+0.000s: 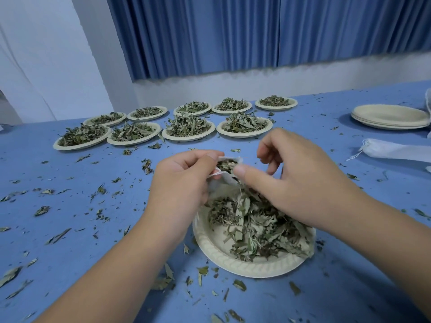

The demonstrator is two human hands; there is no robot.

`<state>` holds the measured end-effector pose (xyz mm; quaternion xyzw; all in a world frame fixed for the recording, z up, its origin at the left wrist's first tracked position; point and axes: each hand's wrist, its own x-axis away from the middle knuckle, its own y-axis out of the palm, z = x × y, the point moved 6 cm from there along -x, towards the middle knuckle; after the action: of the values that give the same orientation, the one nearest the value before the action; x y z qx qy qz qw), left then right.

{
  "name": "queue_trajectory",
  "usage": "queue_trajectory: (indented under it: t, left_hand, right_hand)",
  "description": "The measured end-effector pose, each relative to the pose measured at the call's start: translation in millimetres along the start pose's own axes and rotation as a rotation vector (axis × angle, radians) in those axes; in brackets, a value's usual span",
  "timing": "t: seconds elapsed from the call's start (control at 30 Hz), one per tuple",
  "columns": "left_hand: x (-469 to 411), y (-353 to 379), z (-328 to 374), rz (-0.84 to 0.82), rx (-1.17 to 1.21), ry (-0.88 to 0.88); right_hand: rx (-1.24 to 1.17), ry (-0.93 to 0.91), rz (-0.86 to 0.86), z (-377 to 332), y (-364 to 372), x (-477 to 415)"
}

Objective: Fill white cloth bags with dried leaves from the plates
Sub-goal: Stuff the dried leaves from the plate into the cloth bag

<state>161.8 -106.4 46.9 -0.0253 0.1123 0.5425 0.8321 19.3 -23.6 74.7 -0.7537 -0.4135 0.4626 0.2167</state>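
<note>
A small white cloth bag [225,180] hangs over a cream plate [233,262] of dried leaves [254,227] near the table's front. My left hand [182,180] grips the bag's left edge and drawstring, holding its mouth up. My right hand [296,173] is at the bag's right edge, with the thumb against the opening and the fingers curled above it. Dried leaves show inside the bag's mouth, and a few trail from it down onto the plate. Most of the bag's body is hidden behind my hands.
Several plates heaped with leaves [186,129] stand in two rows at the back. A stack of bare plates [389,116] sits far right, with a filled white bag [394,150] in front of it. Leaf scraps litter the blue tablecloth [70,206].
</note>
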Motion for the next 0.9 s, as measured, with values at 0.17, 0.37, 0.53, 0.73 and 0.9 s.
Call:
queue_trajectory:
  t: [0.17,0.37,0.53,0.73,0.9]
  left_hand:
    - [-5,-6,-5,0.052,0.078,-0.01]
    - [-6,-7,-7,0.046,0.089,-0.013]
    - [-7,-8,-8,0.044,0.075,-0.008]
    - [-3,-3,-3,0.003,0.03,0.048]
    - [-2,0,-5,-0.001,0.002,0.036]
  right_hand:
    - [0.172,-0.003,-0.15,-15,22,12]
    - [0.183,-0.042,-0.093,-18,22,11]
    - [0.115,-0.065,-0.056,-13,5,5]
    - [0.043,-0.124,0.033,-13,-6,2]
    - [0.079,-0.18,0.07,-15,-4,4]
